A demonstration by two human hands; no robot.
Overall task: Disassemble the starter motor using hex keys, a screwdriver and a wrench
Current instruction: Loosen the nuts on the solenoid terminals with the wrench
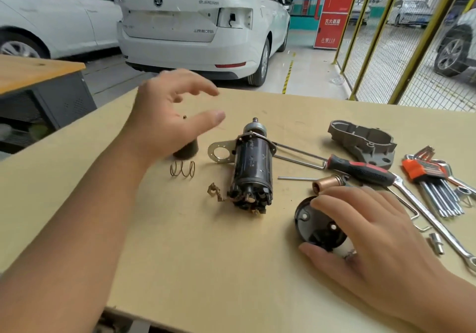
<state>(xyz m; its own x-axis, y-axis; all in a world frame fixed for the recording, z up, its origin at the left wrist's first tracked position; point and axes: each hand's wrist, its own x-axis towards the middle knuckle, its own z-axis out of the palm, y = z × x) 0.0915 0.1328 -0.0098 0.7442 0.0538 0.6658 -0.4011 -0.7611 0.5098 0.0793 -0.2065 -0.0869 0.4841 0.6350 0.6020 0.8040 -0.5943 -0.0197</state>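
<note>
Workshop bench [231,268], white cars [195,18] behind. Starter motor body [251,167] is lying mid-bench, brush end nearest, a spring [182,169] lying to its left. Left hand [172,121] is being held spread above a dark cylinder [189,149], gripping nothing. Black end cap [318,225] is being gripped by the right hand [368,227]. Screwdriver [360,170], hex keys [435,185] and wrench [438,227] are lying right.

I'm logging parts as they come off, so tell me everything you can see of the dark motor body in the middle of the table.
The motor body is a dark, worn metal cylinder lying on the table, its shaft end pointing away. The near end is open, showing brushes and copper-coloured wiring. A metal plate with a round hole juts from its left side. Two long through bolts lean against its right side. Neither hand touches it.
</note>
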